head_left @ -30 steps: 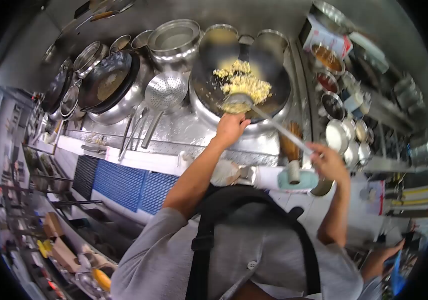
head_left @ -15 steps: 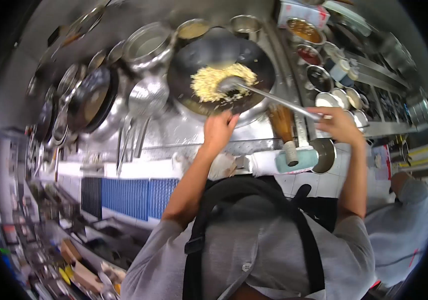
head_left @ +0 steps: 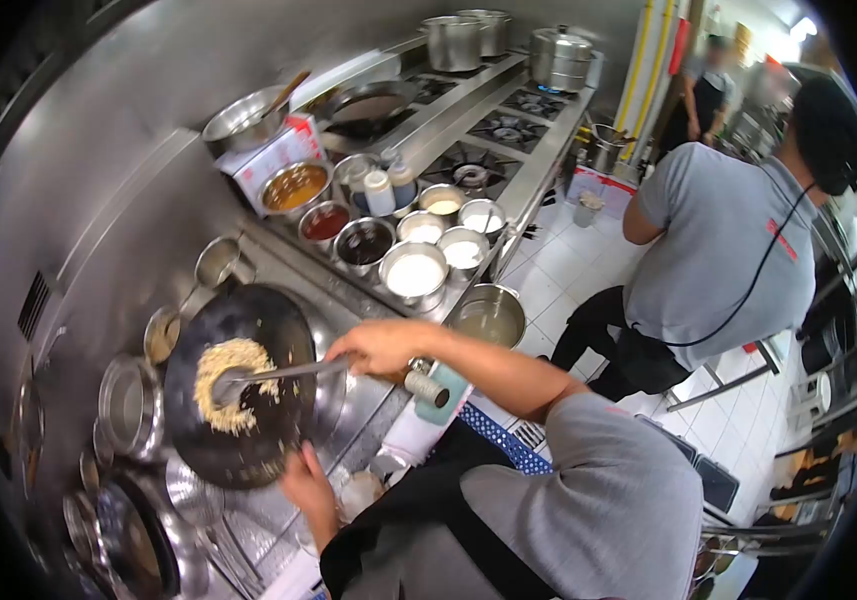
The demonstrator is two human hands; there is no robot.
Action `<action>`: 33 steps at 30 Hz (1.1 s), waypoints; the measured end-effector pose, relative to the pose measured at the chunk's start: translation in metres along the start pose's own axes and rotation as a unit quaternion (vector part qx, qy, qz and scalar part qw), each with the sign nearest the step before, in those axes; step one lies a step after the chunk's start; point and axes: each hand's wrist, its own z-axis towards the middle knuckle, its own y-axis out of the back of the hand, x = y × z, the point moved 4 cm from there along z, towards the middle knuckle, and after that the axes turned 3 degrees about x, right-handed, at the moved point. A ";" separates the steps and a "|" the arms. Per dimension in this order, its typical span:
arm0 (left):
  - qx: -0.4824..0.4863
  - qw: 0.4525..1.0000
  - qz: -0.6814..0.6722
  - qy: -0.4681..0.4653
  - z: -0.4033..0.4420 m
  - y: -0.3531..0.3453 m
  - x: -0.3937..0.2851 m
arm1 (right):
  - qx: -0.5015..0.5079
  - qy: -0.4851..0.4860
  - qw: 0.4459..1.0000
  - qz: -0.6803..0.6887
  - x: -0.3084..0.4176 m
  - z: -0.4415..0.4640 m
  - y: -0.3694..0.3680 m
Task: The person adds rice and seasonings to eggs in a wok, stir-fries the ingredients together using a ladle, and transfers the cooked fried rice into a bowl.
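My right hand [head_left: 378, 347] is closed around the handle of a long metal ladle [head_left: 293, 371]. The ladle's bowl rests in a heap of pale yellow food in small shreds [head_left: 238, 356] inside a large black wok [head_left: 258, 455]. At the wok's near rim, my left hand [head_left: 308, 485] is closed with the thumb showing; it appears to grip the edge, though its fingers are partly hidden. The wok sits on a steel range, and a few bits of food cling to its bare side.
Beyond the wok stand steel bowls of sauces and powders [head_left: 415, 272] and squeeze bottles [head_left: 379, 192]. Strainers [head_left: 193, 490] and another wok [head_left: 133, 535] lie to the left. A co-worker in a grey shirt [head_left: 728, 260] stands at the right, near burners [head_left: 508, 130].
The view has swung to the right, bringing the burners and the co-worker into sight. Both hands stay at the ladle and the wok rim; the ladle is still in the food.
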 end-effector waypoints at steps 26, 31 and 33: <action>0.052 0.998 -0.019 0.001 0.047 -0.050 0.076 | 0.000 0.003 0.998 0.070 -0.040 0.026 -0.124; 0.045 0.998 -0.001 0.032 0.044 -0.058 0.089 | 0.042 -0.073 0.994 -0.073 0.017 -0.042 -0.042; 0.035 0.999 0.002 0.038 0.044 -0.053 0.083 | 0.053 -0.104 0.992 -0.047 0.021 -0.039 -0.047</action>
